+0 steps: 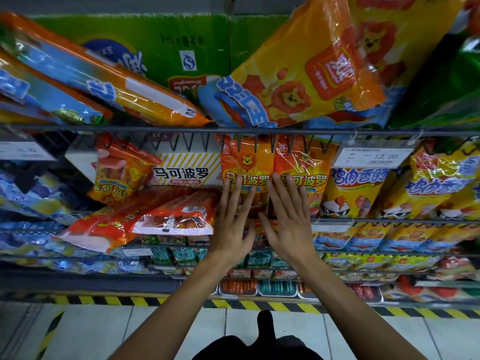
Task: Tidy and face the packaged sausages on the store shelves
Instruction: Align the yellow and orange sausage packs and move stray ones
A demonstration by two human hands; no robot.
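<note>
Two orange sausage packs (246,170) (301,172) stood upright, edges touching, behind the wire shelf rail (181,128). Head view: left hand (233,222) and right hand (288,219) lay flat against them, fingers straight and spread, grasping nothing. Just left, a white carton (187,170) stood behind tumbled red packs (145,219); just right, yellow packs (355,193) stood close.

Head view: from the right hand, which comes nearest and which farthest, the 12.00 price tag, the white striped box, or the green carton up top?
From the right hand:
1. 12.00 price tag, up to its right.
2. White striped box, left, beyond the left hand.
3. Green carton, top shelf, far up left.
</note>
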